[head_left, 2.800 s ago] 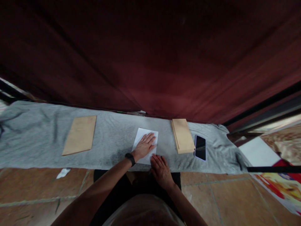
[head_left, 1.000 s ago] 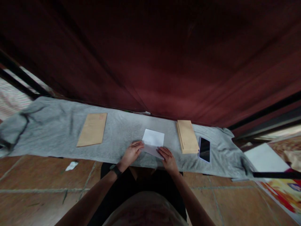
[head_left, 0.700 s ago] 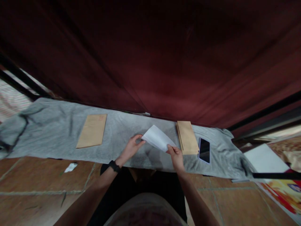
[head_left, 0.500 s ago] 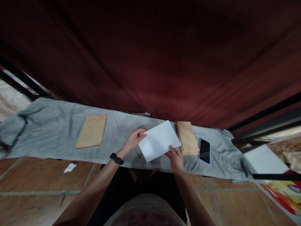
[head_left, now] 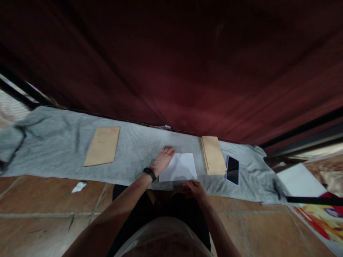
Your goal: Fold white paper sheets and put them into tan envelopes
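A sheet of white paper lies flat on the grey cloth in front of me. My left hand rests over its left side with the fingers stretched out and flat. A dark band circles my left wrist. At the paper's near right corner is my right hand, its fingers curled in. Whether those fingers hold anything is hidden from view.
Brown envelopes form a small stack right of the paper, beside a phone. Another brown envelope lies on the left of the grey cloth. A dark red panel rises behind.
The paper, held up tilted between both hands, now lies on the cloth. My left hand has flattened over its left side; my right hand has drawn back toward me and curled.
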{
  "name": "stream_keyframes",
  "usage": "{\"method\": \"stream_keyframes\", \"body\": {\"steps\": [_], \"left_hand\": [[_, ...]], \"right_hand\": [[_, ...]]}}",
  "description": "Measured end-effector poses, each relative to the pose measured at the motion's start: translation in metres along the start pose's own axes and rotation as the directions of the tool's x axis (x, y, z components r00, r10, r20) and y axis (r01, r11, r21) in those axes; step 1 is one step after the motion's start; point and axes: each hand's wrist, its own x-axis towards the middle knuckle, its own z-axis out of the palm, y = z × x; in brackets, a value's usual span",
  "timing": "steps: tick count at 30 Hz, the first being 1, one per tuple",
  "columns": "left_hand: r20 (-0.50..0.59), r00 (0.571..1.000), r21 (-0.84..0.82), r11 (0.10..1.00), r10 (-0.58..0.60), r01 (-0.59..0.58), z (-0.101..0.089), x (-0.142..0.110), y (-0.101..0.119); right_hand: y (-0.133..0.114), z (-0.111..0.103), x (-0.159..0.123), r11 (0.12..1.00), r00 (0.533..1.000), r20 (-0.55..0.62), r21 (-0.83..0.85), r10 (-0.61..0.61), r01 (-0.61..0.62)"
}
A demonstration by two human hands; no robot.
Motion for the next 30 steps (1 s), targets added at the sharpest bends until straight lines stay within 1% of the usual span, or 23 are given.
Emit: {"method": "stream_keyframes", "body": {"steps": [1, 2, 3, 4, 5, 6, 7, 9, 10, 12, 17, 20, 22, 26, 30], "left_hand": [[-0.002, 1.0, 0.02, 1.0, 0.015, -0.015, 0.008, -0.006, 0.005], [-0.002, 0.999, 0.053, 0.997, 0.047, -0.047, 0.016, -0.014, 0.011], [-0.004, 0.996, 0.087, 0.992, 0.087, -0.086, 0.026, -0.022, 0.016], [-0.014, 0.993, 0.114, 0.987, 0.116, -0.114, 0.035, -0.03, 0.022], [-0.012, 0.989, 0.135, 0.981, 0.145, -0.142, 0.044, -0.037, 0.027], [-0.011, 0.987, 0.151, 0.976, 0.16, -0.157, 0.051, -0.044, 0.032], [-0.007, 0.986, 0.162, 0.973, 0.169, -0.166, 0.058, -0.049, 0.035], [0.007, 0.985, 0.176, 0.969, 0.173, -0.171, 0.065, -0.055, 0.039], [0.014, 0.985, 0.179, 0.969, 0.171, -0.171, 0.066, -0.056, 0.04], [0.022, 0.986, 0.181, 0.97, 0.164, -0.165, 0.064, -0.057, 0.039], [0.012, 0.992, 0.19, 0.974, 0.126, -0.126, 0.049, -0.066, 0.029], [0.016, 0.992, 0.2, 0.972, 0.122, -0.122, 0.042, -0.074, 0.024], [0.014, 0.993, 0.207, 0.971, 0.12, -0.12, 0.039, -0.077, 0.021], [0.014, 0.994, 0.212, 0.972, 0.104, -0.105, 0.035, -0.08, 0.017], [0.013, 0.997, 0.202, 0.976, 0.076, -0.077, 0.032, -0.085, 0.009]], "right_hand": [[-0.002, 0.002, 0.001, 0.997, 0.998, -0.002, -0.051, -0.055, 0.055], [-0.006, 0.005, 0.003, 0.984, 0.991, -0.009, -0.121, -0.135, 0.132], [-0.01, 0.009, 0.005, 0.949, 0.971, -0.012, -0.211, -0.241, 0.233], [-0.014, 0.014, 0.009, 0.888, 0.934, 0.001, -0.309, -0.359, 0.341], [-0.017, 0.019, 0.013, 0.805, 0.887, 0.038, -0.402, -0.461, 0.436], [-0.02, 0.024, 0.018, 0.713, 0.842, 0.101, -0.485, -0.53, 0.507], [-0.021, 0.029, 0.024, 0.621, 0.807, 0.178, -0.553, -0.563, 0.555], [-0.02, 0.038, 0.034, 0.464, 0.762, 0.312, -0.644, -0.567, 0.609], [-0.018, 0.04, 0.039, 0.403, 0.749, 0.354, -0.674, -0.56, 0.62], [-0.012, 0.043, 0.046, 0.322, 0.738, 0.382, -0.719, -0.556, 0.616], [0.0, 0.041, 0.052, 0.243, 0.748, 0.334, -0.803, -0.574, 0.545], [0.002, 0.038, 0.052, 0.172, 0.737, 0.333, -0.839, -0.588, 0.517], [0.003, 0.034, 0.052, 0.146, 0.726, 0.337, -0.846, -0.599, 0.513], [0.005, 0.022, 0.054, 0.156, 0.712, 0.294, -0.856, -0.638, 0.494], [0.008, 0.004, 0.056, 0.166, 0.699, 0.243, -0.871, -0.673, 0.463]]}}
